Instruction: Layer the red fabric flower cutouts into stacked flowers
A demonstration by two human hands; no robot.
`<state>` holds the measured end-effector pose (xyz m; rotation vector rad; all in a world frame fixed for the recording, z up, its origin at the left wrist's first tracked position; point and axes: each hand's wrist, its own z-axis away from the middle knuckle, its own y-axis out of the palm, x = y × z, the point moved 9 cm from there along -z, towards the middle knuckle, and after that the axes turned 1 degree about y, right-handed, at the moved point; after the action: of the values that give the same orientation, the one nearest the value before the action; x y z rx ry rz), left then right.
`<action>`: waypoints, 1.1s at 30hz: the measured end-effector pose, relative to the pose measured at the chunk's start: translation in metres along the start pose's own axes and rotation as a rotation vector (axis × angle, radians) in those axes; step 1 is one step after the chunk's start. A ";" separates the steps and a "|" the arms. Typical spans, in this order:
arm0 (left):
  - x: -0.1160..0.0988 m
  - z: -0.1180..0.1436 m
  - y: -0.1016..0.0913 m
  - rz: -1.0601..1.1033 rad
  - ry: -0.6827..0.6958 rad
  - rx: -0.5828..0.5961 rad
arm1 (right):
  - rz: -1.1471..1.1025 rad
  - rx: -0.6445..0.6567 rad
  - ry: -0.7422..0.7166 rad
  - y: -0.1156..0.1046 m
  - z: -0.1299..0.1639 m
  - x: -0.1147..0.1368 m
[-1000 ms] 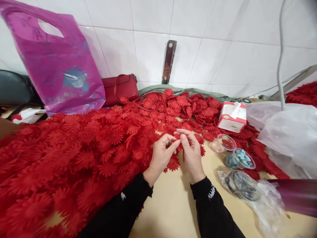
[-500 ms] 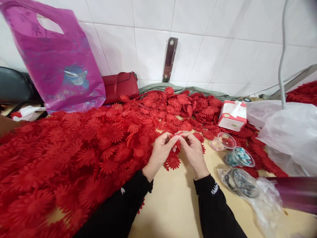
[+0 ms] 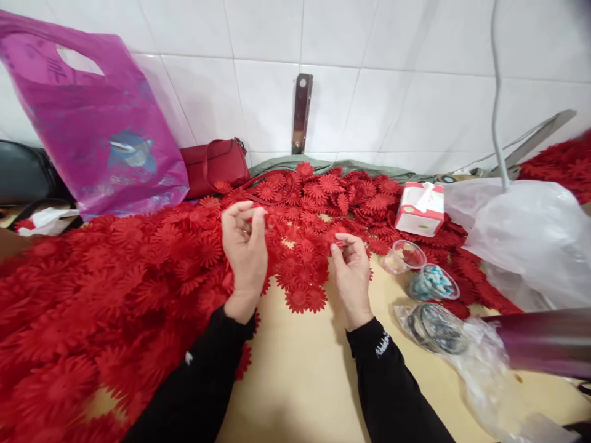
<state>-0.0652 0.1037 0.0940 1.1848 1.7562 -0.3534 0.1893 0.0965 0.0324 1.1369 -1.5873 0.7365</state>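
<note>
Two hands are seen in the head view, now drawn apart where half a second ago they were pinched together over one flower. The left hand (image 3: 245,246) has been lifted up and to the left, over the heap of red fabric flowers (image 3: 138,277); its fingertips are closed near the top, though whether a piece is pinched there cannot be told. The right hand (image 3: 351,271) is kept lower, its thumb and forefinger closed on a small red flower piece (image 3: 340,242) at the heap's edge. From this split it is judged that the joined piece has been parted or passed on, one part going with each hand.

Between and just below the hands, loose flowers (image 3: 302,295) lie on the bare tan table (image 3: 300,381). To the right of the right hand, a clear cup (image 3: 404,256), a cup of blue and white bits (image 3: 433,283) and a bagged dish (image 3: 436,329) are set near one another, with a tissue box (image 3: 421,209) beyond them and a white plastic bag (image 3: 521,240) further right. Beyond the left hand, a red handbag (image 3: 215,166) and a magenta plastic bag (image 3: 92,123) are leaned against the white tiled wall (image 3: 392,80).
</note>
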 end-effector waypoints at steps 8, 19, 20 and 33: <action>-0.039 -0.042 -0.001 -0.467 0.138 0.189 | -0.104 0.342 0.063 0.047 0.023 0.012; -0.009 0.162 0.104 -0.102 -0.334 0.834 | 0.591 0.123 -0.188 -0.060 -0.003 0.009; 0.001 0.168 0.100 -0.156 -0.328 0.826 | 0.646 0.174 -0.198 -0.059 0.002 0.004; 0.074 0.069 0.058 -0.002 -0.302 0.546 | 0.511 -0.049 -0.207 -0.070 0.006 0.029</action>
<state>0.0151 0.1272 0.0126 1.4155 1.4345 -1.0062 0.2507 0.0559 0.0524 0.7923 -2.0965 0.9226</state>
